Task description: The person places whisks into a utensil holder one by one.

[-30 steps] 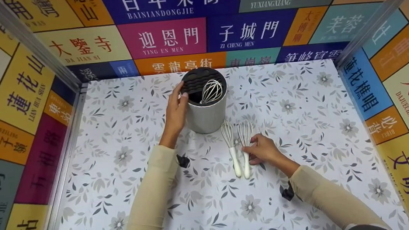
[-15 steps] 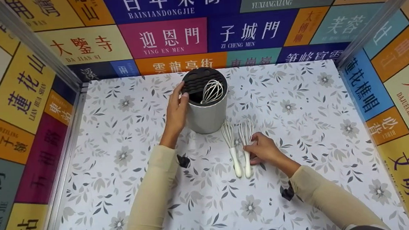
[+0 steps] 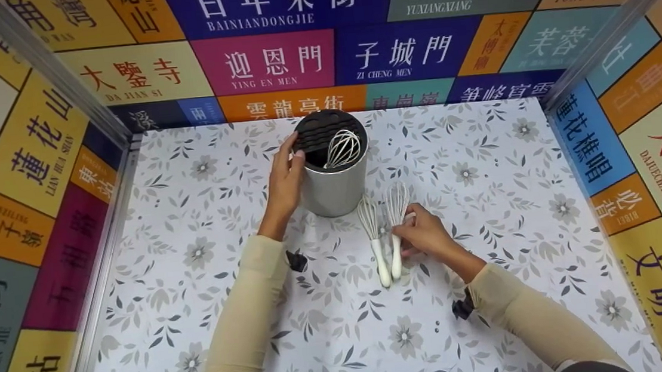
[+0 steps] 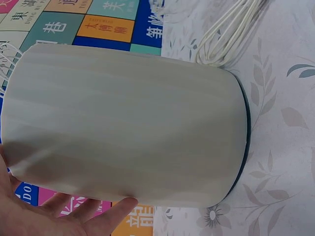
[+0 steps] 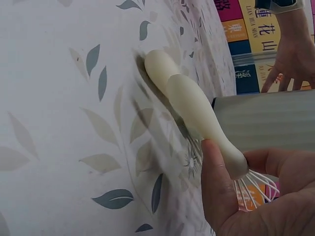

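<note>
A silver-grey utensil holder (image 3: 334, 193) with a black slotted top stands upright; one wire whisk (image 3: 343, 148) sticks out of it. Against its left side rests my left hand (image 3: 284, 181), fingers fairly straight and reaching the rim; in the left wrist view the holder's wall (image 4: 128, 123) fills most of the picture. My right hand (image 3: 425, 232) pinches a second whisk (image 3: 397, 255) where its cream handle meets the wires, as the right wrist view shows on the handle (image 5: 197, 105). Just left of it, another whisk (image 3: 380, 262) lies on the table, wires toward the holder.
A white table covering (image 3: 199, 317) with grey flowers and leaves lies under everything. Colourful sign-printed panels (image 3: 272, 62) stand behind and on both sides. A black piece (image 3: 297, 261) shows beside the left cuff, and another (image 3: 463, 306) by the right cuff.
My right hand has moved slightly away from me with the pinched whisk, whose handle end now lies farther up than its neighbour's. The left hand and holder have stayed put.
</note>
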Demonstrator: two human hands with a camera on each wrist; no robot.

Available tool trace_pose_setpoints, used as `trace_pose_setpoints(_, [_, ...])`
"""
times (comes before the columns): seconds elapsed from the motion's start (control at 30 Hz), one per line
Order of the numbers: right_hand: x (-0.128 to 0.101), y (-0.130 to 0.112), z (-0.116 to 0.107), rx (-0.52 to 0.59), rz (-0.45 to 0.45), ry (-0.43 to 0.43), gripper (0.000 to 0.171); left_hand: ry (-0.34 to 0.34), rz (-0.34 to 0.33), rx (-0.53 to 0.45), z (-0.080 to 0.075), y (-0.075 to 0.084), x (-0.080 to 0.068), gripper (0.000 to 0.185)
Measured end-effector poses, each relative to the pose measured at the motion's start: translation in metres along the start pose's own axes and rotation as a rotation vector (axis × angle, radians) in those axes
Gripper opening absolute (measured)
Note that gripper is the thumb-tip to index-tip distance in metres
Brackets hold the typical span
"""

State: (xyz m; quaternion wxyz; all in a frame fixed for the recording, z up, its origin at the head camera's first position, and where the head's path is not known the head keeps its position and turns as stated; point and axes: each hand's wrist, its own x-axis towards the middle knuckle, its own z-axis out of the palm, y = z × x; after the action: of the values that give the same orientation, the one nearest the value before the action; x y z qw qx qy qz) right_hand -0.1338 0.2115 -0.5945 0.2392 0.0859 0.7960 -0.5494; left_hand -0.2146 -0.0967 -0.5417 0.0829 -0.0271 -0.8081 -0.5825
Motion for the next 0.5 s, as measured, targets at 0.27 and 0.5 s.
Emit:
trace_pose_setpoints(0.27, [-0.005, -0.024, 0.001, 0.055, -0.083, 0.016, 0.057, 0.009, 0.004, -0.009, 0.0, 0.0, 0.0, 0.047])
trace_pose_setpoints(0.5, [-0.009, -0.051, 0.004, 0.081, -0.131, 0.026, 0.055, -0.003, 0.001, 0.009, 0.0, 0.001, -0.001, 0.048])
